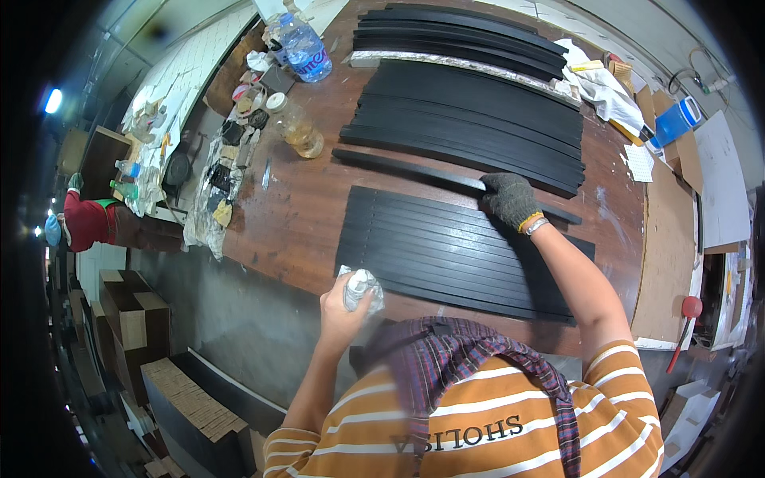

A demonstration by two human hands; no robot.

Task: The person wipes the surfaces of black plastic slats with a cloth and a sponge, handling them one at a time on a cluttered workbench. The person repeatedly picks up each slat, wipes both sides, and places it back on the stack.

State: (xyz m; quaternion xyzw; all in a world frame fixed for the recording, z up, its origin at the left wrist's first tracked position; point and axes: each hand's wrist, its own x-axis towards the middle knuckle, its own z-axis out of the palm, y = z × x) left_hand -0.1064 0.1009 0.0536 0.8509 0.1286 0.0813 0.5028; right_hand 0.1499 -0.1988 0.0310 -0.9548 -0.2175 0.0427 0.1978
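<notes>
My left hand (340,313), bare, grips a crumpled whitish cloth (363,291) near the front left corner of a row of black strips (442,245). These strips lie side by side like a flat panel on the brown table (287,215). My right hand (511,200) wears a dark grey knitted glove with a yellow cuff. Its fingers are closed around a single black strip (406,170), right of the strip's middle. That strip lies between the front row and a larger group of black strips (466,113) behind it.
More black strips (454,36) lie at the back beyond a pale bar (430,58). A jar of amber liquid (305,140) and a large water bottle (306,51) stand left. A blue jug (675,122) and cardboard (669,251) are right. Another person (95,218) stands far left.
</notes>
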